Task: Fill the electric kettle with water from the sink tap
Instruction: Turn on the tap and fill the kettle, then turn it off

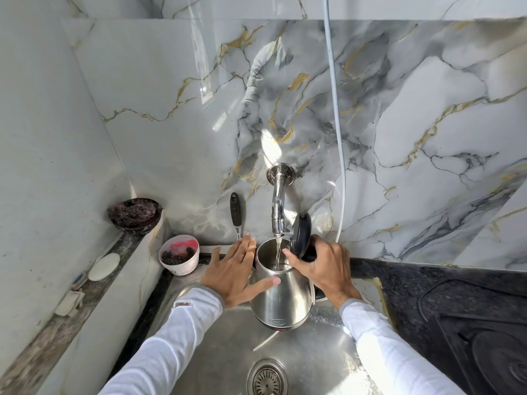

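— While water runs from the tap [278, 208] into it, where's your kettle [281, 292]?
— Over the sink [216, 352], lid [300, 234] up — your right hand [325, 269] closed on its handle, your left hand [238, 270] spread flat against its side.

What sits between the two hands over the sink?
In the head view, the steel kettle, lid open, sits between the left hand and right hand.

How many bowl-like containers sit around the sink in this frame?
2. A dark bowl of scrubber material sits on the ledge in the left corner; a white cup with pink and dark contents stands below it by the sink's back-left corner. Others may lie out of view.
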Motion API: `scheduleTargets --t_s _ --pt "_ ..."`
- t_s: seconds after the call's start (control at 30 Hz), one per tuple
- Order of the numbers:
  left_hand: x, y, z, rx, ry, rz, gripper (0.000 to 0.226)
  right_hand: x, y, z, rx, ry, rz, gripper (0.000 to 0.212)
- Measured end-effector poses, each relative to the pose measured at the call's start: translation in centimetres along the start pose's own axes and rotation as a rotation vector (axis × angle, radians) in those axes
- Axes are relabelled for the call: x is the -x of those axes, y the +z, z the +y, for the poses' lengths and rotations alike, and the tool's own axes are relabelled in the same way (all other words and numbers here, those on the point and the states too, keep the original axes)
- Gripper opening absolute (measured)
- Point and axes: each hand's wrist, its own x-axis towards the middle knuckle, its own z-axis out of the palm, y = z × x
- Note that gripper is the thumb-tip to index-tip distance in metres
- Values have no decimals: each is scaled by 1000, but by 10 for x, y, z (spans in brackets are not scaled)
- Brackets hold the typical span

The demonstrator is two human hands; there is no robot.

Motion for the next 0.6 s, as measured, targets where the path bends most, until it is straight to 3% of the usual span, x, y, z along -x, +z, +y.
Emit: scheduleTargets --t_s 0.1,0.3,0.4,0.6 --pt "-6 -14 1 184 -6 28 99 -1 -1 0 6 4 20 69" --pt "-43 -45 4 903 -20 107 45 -1 -3 -3 -15 7 35 79" --pt "-58 -50 10 922 22 99 24 -1 -3 -3 -17 10 29 81" --pt "-61 -50 13 828 51 196 18 2 -2 -3 -14 26 17 72"
